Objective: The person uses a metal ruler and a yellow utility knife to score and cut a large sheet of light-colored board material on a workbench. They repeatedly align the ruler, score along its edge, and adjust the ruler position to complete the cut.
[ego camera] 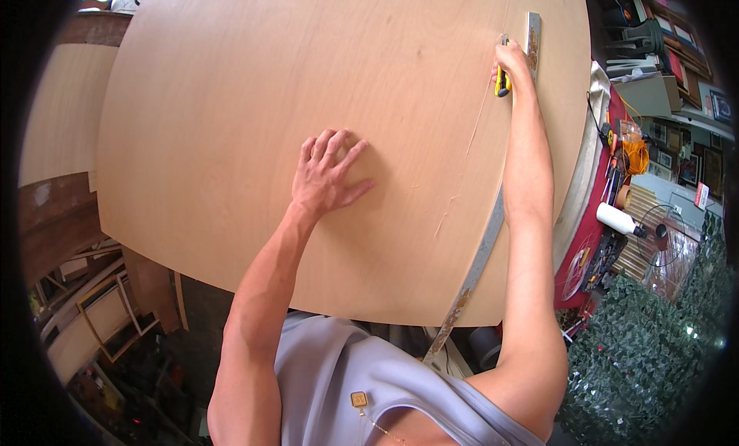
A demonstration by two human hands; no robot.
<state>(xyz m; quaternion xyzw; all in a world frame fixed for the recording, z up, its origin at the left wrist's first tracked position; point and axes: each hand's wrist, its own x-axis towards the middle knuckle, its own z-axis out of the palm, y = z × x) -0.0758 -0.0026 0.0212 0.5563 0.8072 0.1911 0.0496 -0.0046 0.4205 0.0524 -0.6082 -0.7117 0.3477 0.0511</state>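
A large plywood sheet (231,99) lies flat before me. My left hand (329,168) rests on its middle with fingers spread, holding nothing. Towards the far right, my right hand (511,62) is closed around a yellow and black snap-off utility knife (501,85), its tip end pointing away from me. A long metal straightedge (482,249) with worn, brownish patches runs along the sheet's right side, partly hidden under my right forearm, and sticks out past the near edge. Thin wood slivers (475,128) lie on the sheet left of the straightedge.
Right of the sheet, a red-covered surface (568,290) holds a white bottle (615,218), a tape measure (606,135), an orange cord (635,157) and hand tools. A fan (661,232) and green foliage (623,342) are beyond. Wooden frames (109,313) stand at lower left.
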